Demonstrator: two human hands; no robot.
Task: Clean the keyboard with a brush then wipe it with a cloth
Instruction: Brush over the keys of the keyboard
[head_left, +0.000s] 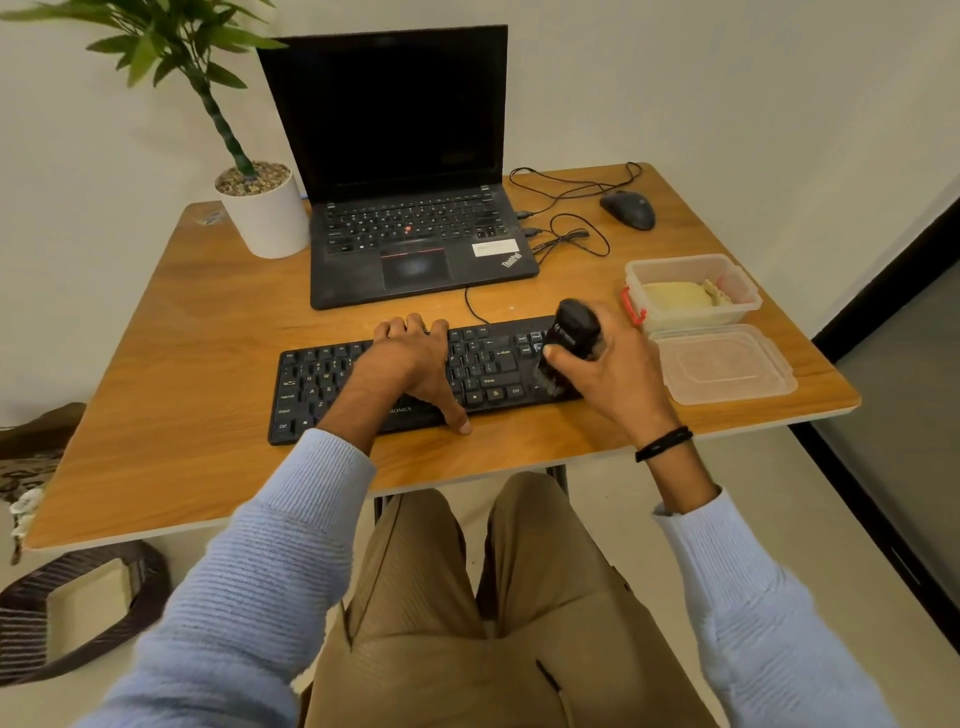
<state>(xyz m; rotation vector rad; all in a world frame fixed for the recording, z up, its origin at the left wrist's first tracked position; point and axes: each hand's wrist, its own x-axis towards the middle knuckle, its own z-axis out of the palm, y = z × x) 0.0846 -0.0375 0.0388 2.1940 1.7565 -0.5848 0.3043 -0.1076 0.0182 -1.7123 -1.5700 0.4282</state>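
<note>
Head view: the right grip (618, 376) curls round a brush (571, 330), bristles down on the keyboard (491, 364) end under it. The left grip (410, 364) clamps the keyboard's middle, fingers hooked over its far edge, thumb on the near edge. Beyond the right grip, a cloth (675, 297) lies in a tub (744, 283).

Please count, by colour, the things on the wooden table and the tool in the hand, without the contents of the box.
Black: 4 (open laptop, flat keyboard, wired mouse, cylindrical brush)
Clear plastic: 2 (rectangular tub, loose lid)
White: 1 (round plant pot)
Total: 7
</note>
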